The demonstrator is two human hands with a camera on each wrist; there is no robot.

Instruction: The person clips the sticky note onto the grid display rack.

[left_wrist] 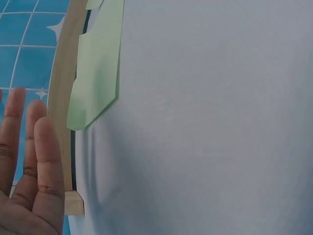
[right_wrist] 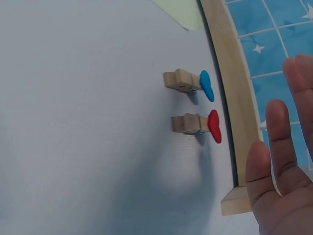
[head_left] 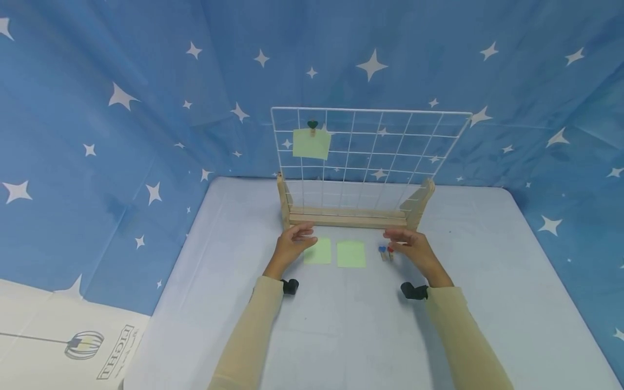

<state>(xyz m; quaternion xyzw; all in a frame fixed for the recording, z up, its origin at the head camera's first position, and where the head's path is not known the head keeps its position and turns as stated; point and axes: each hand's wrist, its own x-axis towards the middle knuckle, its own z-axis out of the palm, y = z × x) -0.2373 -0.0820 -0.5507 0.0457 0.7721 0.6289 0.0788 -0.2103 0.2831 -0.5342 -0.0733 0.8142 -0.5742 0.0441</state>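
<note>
My left hand [head_left: 290,248] hovers at the left edge of a pale green paper note [head_left: 320,253], its fingers loosely extended and holding nothing. A second green note [head_left: 351,254] lies just right of the first. Over on the right, my right hand [head_left: 415,250] is held beside two small wooden clothespins, also with nothing in its relaxed fingers. One clothespin carries a blue heart [right_wrist: 207,85], the other a red heart [right_wrist: 214,126]; both lie on the table, apart from the fingers in the right wrist view. A third note [head_left: 312,145] hangs from a clothespin with a dark green heart [head_left: 312,124].
A white wire grid [head_left: 361,149] leans back in a wooden stand [head_left: 348,221] behind the notes. The white-covered table [head_left: 341,336] spreads around it. Blue star-patterned cloth [head_left: 312,32] hangs behind and at both sides. A printed cream cloth [head_left: 39,319] shows at lower left.
</note>
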